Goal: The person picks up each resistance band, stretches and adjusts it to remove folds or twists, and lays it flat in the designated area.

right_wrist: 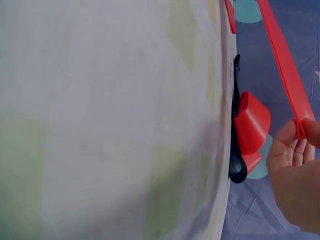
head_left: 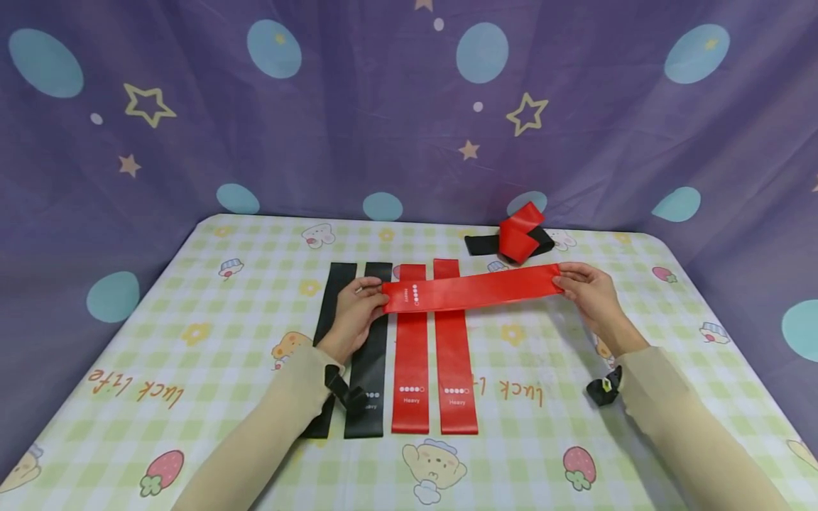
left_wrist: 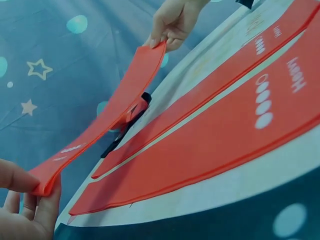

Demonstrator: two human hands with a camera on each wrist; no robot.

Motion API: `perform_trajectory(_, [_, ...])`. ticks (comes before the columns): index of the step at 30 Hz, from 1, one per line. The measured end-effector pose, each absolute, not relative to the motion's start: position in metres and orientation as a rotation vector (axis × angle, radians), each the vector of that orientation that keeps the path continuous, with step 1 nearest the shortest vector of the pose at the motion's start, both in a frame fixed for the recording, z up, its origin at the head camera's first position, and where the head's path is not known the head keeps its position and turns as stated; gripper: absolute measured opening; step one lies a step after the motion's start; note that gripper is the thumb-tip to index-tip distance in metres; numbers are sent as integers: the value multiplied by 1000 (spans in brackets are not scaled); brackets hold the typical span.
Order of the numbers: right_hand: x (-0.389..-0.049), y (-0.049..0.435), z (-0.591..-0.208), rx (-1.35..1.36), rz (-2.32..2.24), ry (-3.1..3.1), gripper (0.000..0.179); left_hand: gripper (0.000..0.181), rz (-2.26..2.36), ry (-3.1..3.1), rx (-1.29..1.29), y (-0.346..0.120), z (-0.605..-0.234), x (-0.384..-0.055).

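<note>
Two pale sleeves (head_left: 696, 426) come in nearest me, at five and seven o'clock, reaching over a checked tablecloth (head_left: 224, 341). Between them the long red band (head_left: 488, 287) hangs in the middle, stretched across, its right end a touch higher. The left hand (head_left: 350, 312) pinches it at nine o'clock, beside the printed dots, and the right hand (head_left: 588, 294) pinches the other end at three. Below it, from six round to eight, lie two red bands (head_left: 411, 348) and two black bands (head_left: 373, 355), side by side; the raised one crosses over both reds. At one o'clock a crumpled red band (head_left: 519, 238) sits on a loose black band (head_left: 482, 245). I'd lower the right hand slightly to level the strip, and pull just enough to keep it from sagging.

From the left wrist, that hand grips its end at eight o'clock, with the fold tucked between thumb and fingers; the far hand is at twelve. The strip looks flat and untwisted; both hands should keep the same face up.

From the right wrist, thumb and fingers nip a narrow looped end at about four o'clock, with the pile at three. An even pinch across the full width would stop that end bunching.
</note>
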State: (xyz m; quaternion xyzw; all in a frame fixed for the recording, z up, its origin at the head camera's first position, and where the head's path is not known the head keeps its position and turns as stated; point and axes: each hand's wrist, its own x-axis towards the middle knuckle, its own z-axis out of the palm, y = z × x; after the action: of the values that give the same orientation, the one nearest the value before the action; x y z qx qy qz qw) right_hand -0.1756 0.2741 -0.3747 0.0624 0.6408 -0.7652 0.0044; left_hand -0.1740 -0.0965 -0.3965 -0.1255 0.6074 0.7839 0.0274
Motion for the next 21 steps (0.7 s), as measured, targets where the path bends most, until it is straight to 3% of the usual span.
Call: perform_trajectory(21, [-195, 282, -370, 175, -2381, 2003, 24, 35, 2171, 1801, -189, -100, -398, -147])
